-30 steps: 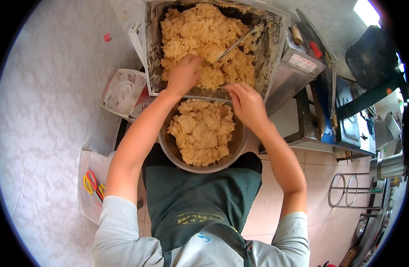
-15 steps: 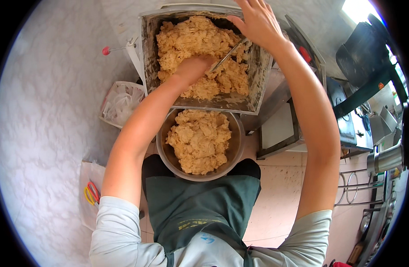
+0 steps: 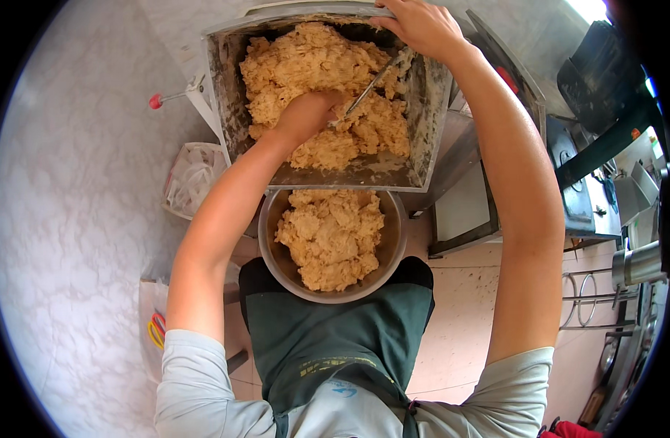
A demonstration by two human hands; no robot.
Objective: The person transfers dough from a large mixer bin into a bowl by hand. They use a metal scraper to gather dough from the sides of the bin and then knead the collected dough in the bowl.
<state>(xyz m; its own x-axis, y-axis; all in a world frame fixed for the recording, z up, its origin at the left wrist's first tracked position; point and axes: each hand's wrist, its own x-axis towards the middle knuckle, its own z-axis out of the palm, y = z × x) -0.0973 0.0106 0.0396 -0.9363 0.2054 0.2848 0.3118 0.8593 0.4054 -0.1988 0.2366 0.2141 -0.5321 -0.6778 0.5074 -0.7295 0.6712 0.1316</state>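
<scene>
A square, dough-smeared metal mixer tub [image 3: 228,109] holds crumbly tan dough [image 3: 291,55], crossed at the right by a metal bar [image 3: 368,89]. My left hand [image 3: 307,115] is in that dough beside the bar's lower end, its fingertips hidden. My right hand [image 3: 426,28] grips the tub's far right rim, fingers curled over the edge. Just below the tub, a round steel bowl [image 3: 271,244] holds a lumpy mound of similar dough [image 3: 328,237].
A white box of plastic bags [image 3: 193,179] and red-knobbed lever [image 3: 157,101] sit left; scissors [image 3: 158,328] lie lower left by the marbled wall [image 3: 72,190]. A metal-framed counter [image 3: 463,212], steel pot [image 3: 638,266] and wire stands [image 3: 583,299] occupy the right.
My right hand has risen from the tub's near edge to its far right rim. My left hand has stayed in the dough, fingers more hidden. The tub appears lower in view, covering more bowl.
</scene>
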